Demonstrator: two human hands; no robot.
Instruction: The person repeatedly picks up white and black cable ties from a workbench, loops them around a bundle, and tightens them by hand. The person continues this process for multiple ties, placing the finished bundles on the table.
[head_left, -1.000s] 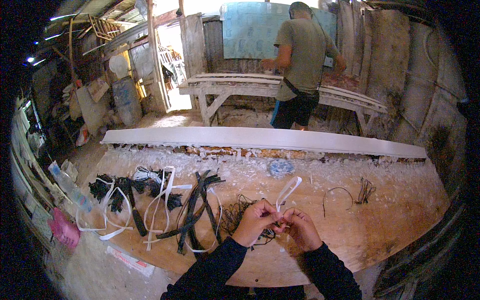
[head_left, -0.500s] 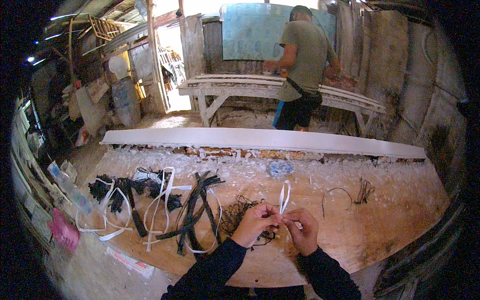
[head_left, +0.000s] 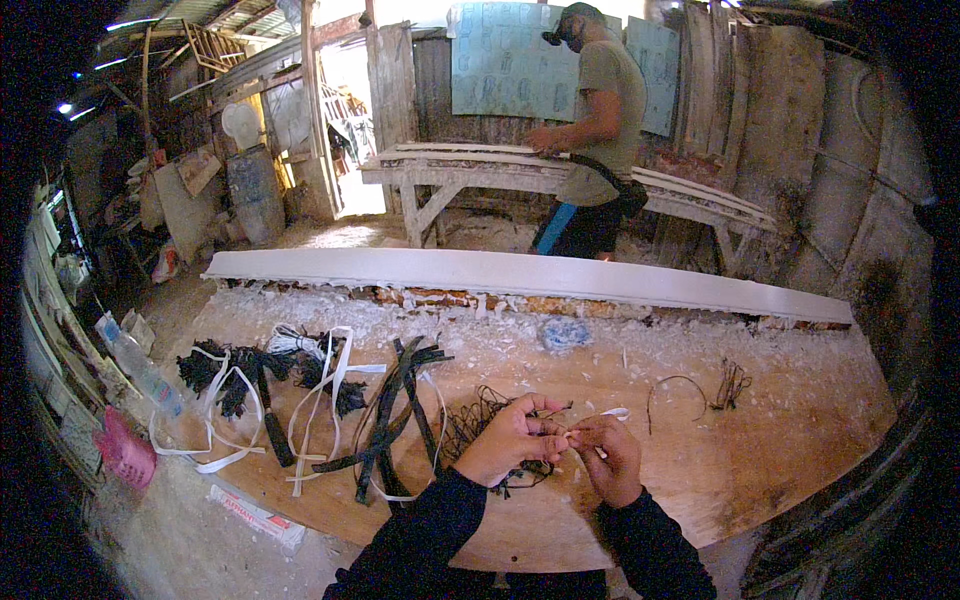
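Both hands meet above the plywood table (head_left: 690, 480), fingertips pressed together. My left hand (head_left: 508, 442) is closed in a pinch, and a thin dark cord end sticks out by its fingers. My right hand (head_left: 610, 462) pinches a narrow white strip (head_left: 618, 412), whose short end shows beyond the fingers. What lies between the fingertips is mostly hidden. Beside and partly behind my left hand lies a tangle of thin dark cord (head_left: 470, 422). Left of it, black flat straps (head_left: 382, 440) lie crossed with white strips (head_left: 322, 405).
A long white bar (head_left: 520, 272) runs along the table's far edge, with white flakes before it. Black frayed bundles (head_left: 235, 375) lie at left, a small cord bundle (head_left: 731, 386) at right. A co-worker (head_left: 610, 110) stands at a far bench (head_left: 480, 172). A pink basket (head_left: 128, 455) sits left.
The white loop that stood up above my fingers has folded down to the right, leaving a short end in view. A dark cord end now shows by my left hand. The co-worker has turned leftward.
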